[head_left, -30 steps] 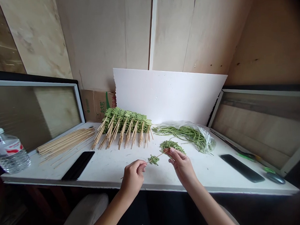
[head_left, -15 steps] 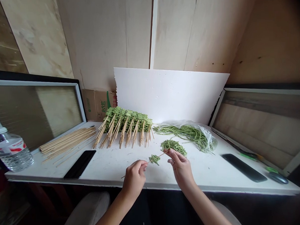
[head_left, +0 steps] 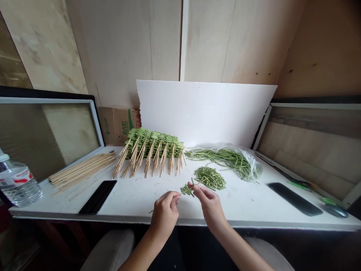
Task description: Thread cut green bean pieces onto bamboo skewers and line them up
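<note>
two hands hold one skewer (head_left: 180,194) of green beans over a white bench (head_left: 254,210).
the left hand (head_left: 165,211) grip is pinched shut on the skewer's lower half; the right hand (head_left: 209,203) grip pinches a bean piece (head_left: 193,182) at its tip. the skewer is pale and thin, slanting up to the right near the bench's front edge, and carries a small green cluster too small to count. behind lie one cut pile (head_left: 210,178), one bean bag (head_left: 228,159), one filled stack (head_left: 151,150), one bare-stick pile (head_left: 81,170), two phones (head_left: 97,197) and one bottle (head_left: 15,184).
</note>
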A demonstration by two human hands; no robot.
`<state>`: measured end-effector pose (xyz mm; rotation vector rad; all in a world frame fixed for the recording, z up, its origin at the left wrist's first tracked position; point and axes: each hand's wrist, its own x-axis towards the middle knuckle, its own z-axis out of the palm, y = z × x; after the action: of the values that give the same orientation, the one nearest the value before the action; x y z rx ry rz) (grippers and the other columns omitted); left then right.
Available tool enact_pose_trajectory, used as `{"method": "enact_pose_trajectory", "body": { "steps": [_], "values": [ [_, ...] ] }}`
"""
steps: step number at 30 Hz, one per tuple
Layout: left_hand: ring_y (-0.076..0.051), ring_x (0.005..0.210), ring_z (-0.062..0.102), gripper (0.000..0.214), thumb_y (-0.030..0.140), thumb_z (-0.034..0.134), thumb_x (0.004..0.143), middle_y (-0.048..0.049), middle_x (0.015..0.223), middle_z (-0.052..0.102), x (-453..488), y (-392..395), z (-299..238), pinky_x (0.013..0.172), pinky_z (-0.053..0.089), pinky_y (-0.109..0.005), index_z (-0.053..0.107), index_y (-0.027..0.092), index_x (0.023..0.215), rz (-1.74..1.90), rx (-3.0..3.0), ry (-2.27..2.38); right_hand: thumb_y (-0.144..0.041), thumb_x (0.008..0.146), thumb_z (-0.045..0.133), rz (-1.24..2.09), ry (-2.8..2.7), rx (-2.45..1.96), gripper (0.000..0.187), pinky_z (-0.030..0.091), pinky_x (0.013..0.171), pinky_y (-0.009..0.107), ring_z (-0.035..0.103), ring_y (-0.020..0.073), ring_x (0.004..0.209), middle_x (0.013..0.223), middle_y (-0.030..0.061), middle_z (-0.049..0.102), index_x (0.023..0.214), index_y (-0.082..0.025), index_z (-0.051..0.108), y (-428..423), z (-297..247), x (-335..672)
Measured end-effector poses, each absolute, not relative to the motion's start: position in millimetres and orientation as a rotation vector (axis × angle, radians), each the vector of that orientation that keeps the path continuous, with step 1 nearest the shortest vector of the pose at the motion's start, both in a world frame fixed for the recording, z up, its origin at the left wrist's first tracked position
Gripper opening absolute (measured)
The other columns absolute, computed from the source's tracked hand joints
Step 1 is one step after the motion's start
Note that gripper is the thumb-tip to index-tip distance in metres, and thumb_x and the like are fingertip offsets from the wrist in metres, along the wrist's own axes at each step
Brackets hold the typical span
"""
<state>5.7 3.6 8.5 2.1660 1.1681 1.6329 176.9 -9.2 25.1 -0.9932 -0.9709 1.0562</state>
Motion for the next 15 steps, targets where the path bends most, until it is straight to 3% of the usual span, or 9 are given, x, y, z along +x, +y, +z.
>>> {"method": "enact_pose_trajectory", "body": {
  "steps": [10,15],
  "values": [
    [-0.017,0.069,0.069,0.027,0.005,0.045,0.093,-0.0034,0.075,0.072,6,4,5,0.068,0.053,-0.026,0.069,0.019,0.090,1.585,2.188,1.183,-0.052,0.079,0.082,1.107,-1.023,-1.017,0.033,0.043,0.112,0.047,0.065,0.0339,0.122,0.113,0.0092,0.080,0.098,-0.025,0.084,-10,14,171],
    [-0.017,0.065,0.067,0.024,0.013,0.048,0.096,-0.0020,0.071,0.070,2,10,5,0.066,0.051,-0.026,0.070,0.020,0.089,1.539,2.107,1.239,-0.059,0.087,0.071,1.094,-1.094,-1.018,0.040,0.050,0.102,0.045,0.064,0.0333,0.123,0.121,0.0106,0.077,0.105,-0.025,0.083,-1,21,185]
  ]
}}
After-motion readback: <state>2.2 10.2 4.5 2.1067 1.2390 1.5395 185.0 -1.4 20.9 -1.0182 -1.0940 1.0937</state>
